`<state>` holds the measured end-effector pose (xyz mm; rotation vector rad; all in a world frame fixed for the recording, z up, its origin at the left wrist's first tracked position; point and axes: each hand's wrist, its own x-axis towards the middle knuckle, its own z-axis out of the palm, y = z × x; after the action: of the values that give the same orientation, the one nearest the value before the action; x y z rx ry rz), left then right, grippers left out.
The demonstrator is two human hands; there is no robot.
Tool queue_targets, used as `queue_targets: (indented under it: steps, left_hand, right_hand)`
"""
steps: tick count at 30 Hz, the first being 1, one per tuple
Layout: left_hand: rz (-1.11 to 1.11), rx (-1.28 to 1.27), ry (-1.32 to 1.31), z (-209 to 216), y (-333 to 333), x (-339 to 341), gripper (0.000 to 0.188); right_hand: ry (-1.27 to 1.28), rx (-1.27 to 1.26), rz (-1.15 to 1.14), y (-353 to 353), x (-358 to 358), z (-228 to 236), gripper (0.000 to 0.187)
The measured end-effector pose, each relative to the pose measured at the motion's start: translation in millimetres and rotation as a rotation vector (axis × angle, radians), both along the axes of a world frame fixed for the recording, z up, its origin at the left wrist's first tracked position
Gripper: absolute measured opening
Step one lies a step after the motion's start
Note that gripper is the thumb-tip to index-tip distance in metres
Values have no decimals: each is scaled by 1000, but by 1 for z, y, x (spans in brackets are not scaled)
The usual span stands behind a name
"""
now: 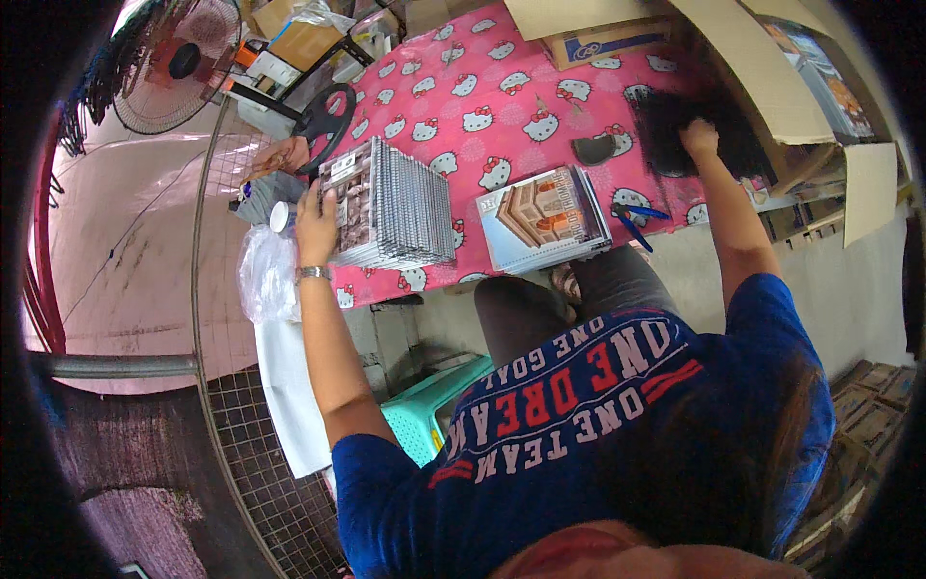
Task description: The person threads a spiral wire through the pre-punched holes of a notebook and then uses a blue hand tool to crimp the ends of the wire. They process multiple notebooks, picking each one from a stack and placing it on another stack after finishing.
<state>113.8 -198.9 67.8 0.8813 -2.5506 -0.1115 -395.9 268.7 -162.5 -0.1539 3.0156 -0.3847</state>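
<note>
My left hand [316, 224] rests against the left side of a tall stack of spiral-bound notebooks [397, 207], its fingers stretched out over the top cover. A second, lower stack of notebooks [546, 220], with a building pictured on the cover, lies to the right of the tall one. My right hand [699, 138] is at the far right, its fingers curled at a blurred black heap of thin strands [670, 125]. What it grips there, if anything, is hidden. Blue-handled pliers [637, 220] lie near the table's front edge, between the low stack and my right forearm.
The table has a pink cartoon-cat cloth [473, 121]. A dark half-round piece [593, 148] lies on it. Open cardboard boxes [762, 87] stand at the right. A black ring [330, 125] and a fan [180, 63] are at the left. A green plastic stool [424, 415] is below.
</note>
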Motion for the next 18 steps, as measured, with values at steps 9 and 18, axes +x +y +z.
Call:
queue_targets:
  steps: [9,18]
  left_hand:
    - [159,78,-388,-33,48,-63,64]
    - [-76,-358,-120,-37,129,-101,55]
  right_hand:
    - [259,-180,159,-6,-2,-13,30]
    - [233,-826,194,42,-22,19,26]
